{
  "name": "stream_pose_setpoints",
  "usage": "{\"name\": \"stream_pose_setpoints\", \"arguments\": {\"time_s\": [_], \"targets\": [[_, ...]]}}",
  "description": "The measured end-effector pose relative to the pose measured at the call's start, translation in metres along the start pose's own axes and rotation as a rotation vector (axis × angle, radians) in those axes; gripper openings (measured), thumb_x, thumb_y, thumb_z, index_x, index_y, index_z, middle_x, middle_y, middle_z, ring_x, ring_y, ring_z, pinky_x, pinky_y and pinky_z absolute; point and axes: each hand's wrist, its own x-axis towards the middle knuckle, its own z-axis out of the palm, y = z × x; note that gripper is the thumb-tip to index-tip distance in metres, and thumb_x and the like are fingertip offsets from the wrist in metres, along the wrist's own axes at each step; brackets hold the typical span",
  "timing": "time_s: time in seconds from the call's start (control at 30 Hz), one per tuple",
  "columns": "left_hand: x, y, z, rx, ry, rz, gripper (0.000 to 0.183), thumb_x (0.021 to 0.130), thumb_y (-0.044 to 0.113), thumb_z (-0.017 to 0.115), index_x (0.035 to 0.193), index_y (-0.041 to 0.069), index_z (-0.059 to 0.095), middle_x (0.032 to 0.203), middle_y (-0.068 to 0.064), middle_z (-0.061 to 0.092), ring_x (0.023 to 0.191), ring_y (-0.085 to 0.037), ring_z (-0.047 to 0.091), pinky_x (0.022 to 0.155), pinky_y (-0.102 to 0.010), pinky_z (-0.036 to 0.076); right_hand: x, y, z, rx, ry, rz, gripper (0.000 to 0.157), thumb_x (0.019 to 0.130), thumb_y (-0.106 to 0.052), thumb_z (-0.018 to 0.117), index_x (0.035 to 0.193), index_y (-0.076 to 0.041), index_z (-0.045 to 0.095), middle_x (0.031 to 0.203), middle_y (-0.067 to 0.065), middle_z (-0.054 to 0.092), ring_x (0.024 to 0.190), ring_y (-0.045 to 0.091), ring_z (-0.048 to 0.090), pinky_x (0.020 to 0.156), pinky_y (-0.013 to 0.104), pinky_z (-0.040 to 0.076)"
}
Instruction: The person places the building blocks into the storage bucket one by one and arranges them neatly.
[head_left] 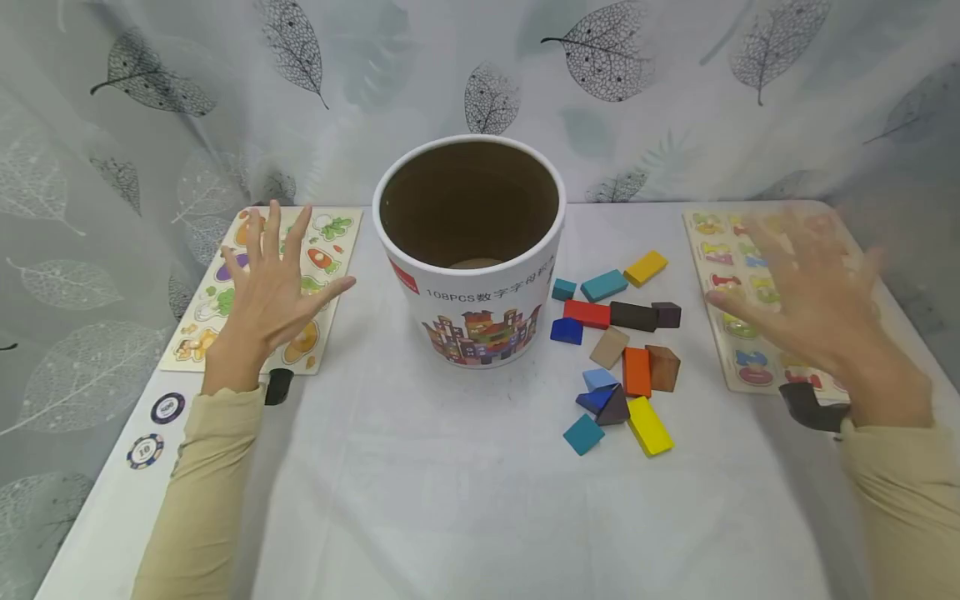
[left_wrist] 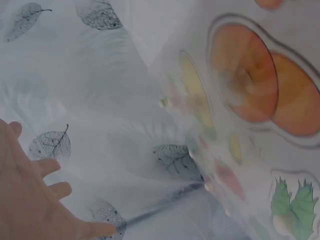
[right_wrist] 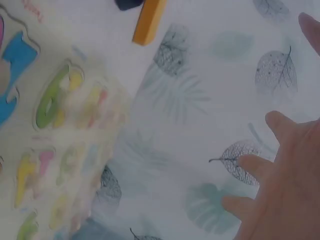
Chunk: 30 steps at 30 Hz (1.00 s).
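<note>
My left hand (head_left: 268, 287), fingers spread and straight, hovers over a puzzle board with vegetable pictures (head_left: 341, 250). It holds nothing. On the other side my right hand (head_left: 821, 304), blurred in the head view, is spread above a second puzzle board with colourful pictures (head_left: 738, 367) and is likewise bare of any object. Between the hands stands a large white bucket (head_left: 480, 312), with a printed block castle on its side; its visible inside shows no blocks. Right of the bucket lie loose wooden blocks, among them a yellow block (head_left: 650, 427), a red block (head_left: 587, 314) and a teal block (head_left: 604, 286).
Two poker chips, a dark chip (head_left: 167, 408) and a blue-and-white chip (head_left: 145, 452), lie near the table's left edge. A leaf-patterned curtain (head_left: 420, 75) hangs behind the white-covered table (head_left: 450, 500) and along its sides.
</note>
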Motion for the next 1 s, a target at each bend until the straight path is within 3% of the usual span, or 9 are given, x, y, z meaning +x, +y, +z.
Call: {"name": "stream_pose_setpoints", "arguments": {"time_s": [0.1, 0.23, 0.33, 0.4, 0.5, 0.67, 0.87, 1.0], "targets": [[-0.001, 0.008, 0.000, -0.210, 0.036, 0.029, 0.085, 0.089, 0.071, 0.041, 0.157, 0.037, 0.002, 0.166, -0.001, -0.005, 0.153, -0.026, -0.008, 0.114, -0.068, -0.004, 0.000, -0.005, 0.009, 0.023, -0.001, -0.055, 0.093, 0.087, -0.060, 0.056, 0.158, -0.020, 0.011, 0.164, 0.017, -0.002, 0.149, 0.042, -0.008, 0.106, 0.076, -0.011], [-0.001, 0.032, 0.000, -0.707, 0.083, 0.076, 0.075, 0.092, 0.069, 0.039, 0.155, 0.038, 0.014, 0.163, 0.006, 0.014, 0.151, -0.017, 0.012, 0.120, -0.056, 0.009, 0.002, -0.014, 0.026, 0.150, -0.042, -0.147, 0.080, 0.089, -0.042, 0.066, 0.153, -0.012, 0.030, 0.161, 0.021, 0.015, 0.147, 0.045, 0.011, 0.112, 0.072, 0.007], [0.001, 0.057, 0.001, -1.058, 0.117, 0.110, 0.078, 0.088, 0.070, 0.046, 0.153, 0.034, 0.024, 0.158, 0.000, 0.029, 0.146, -0.020, 0.028, 0.117, -0.055, 0.022, 0.004, -0.021, 0.041, 0.254, -0.083, -0.162, 0.067, 0.087, -0.026, 0.072, 0.144, -0.005, 0.044, 0.154, 0.026, 0.028, 0.139, 0.048, 0.026, 0.107, 0.071, 0.024], [0.004, 0.074, 0.002, -1.199, 0.132, 0.139, 0.082, 0.085, 0.070, 0.052, 0.153, 0.030, 0.028, 0.155, -0.006, 0.033, 0.143, -0.026, 0.033, 0.114, -0.056, 0.027, 0.005, -0.024, 0.050, 0.290, -0.097, -0.141, 0.059, 0.087, -0.021, 0.073, 0.138, -0.002, 0.050, 0.148, 0.027, 0.036, 0.134, 0.047, 0.032, 0.105, 0.069, 0.029], [0.008, 0.096, 0.004, -1.284, 0.136, 0.158, 0.090, 0.080, 0.072, 0.057, 0.152, 0.027, 0.029, 0.153, -0.008, 0.035, 0.141, -0.029, 0.035, 0.112, -0.059, 0.029, 0.006, -0.025, 0.060, 0.310, -0.077, -0.130, 0.050, 0.086, -0.015, 0.073, 0.130, 0.000, 0.057, 0.137, 0.027, 0.047, 0.125, 0.045, 0.041, 0.101, 0.066, 0.036], [0.009, 0.118, 0.004, -1.255, 0.117, 0.169, 0.089, 0.083, 0.067, 0.060, 0.153, 0.026, 0.024, 0.155, -0.002, 0.034, 0.144, -0.023, 0.032, 0.115, -0.058, 0.023, 0.012, -0.027, 0.067, 0.351, -0.081, -0.120, 0.037, 0.087, -0.009, 0.071, 0.121, 0.003, 0.064, 0.125, 0.025, 0.056, 0.117, 0.041, 0.048, 0.098, 0.062, 0.042], [0.008, 0.127, 0.002, -1.218, 0.140, 0.165, 0.071, 0.092, 0.041, 0.051, 0.153, 0.024, 0.022, 0.154, -0.002, 0.036, 0.143, -0.022, 0.033, 0.116, -0.046, 0.026, 0.018, -0.030, 0.069, 0.339, -0.128, -0.048, 0.026, 0.089, -0.005, 0.066, 0.113, 0.005, 0.067, 0.120, 0.023, 0.058, 0.113, 0.040, 0.051, 0.099, 0.059, 0.043], [0.009, 0.128, 0.004, -1.231, 0.146, 0.181, 0.069, 0.092, 0.039, 0.049, 0.153, 0.023, 0.022, 0.153, -0.004, 0.037, 0.142, -0.025, 0.035, 0.116, -0.046, 0.026, 0.015, -0.028, 0.067, 0.295, -0.125, -0.027, 0.030, 0.085, 0.000, 0.068, 0.114, 0.005, 0.066, 0.122, 0.024, 0.055, 0.113, 0.041, 0.048, 0.099, 0.060, 0.043]]}}
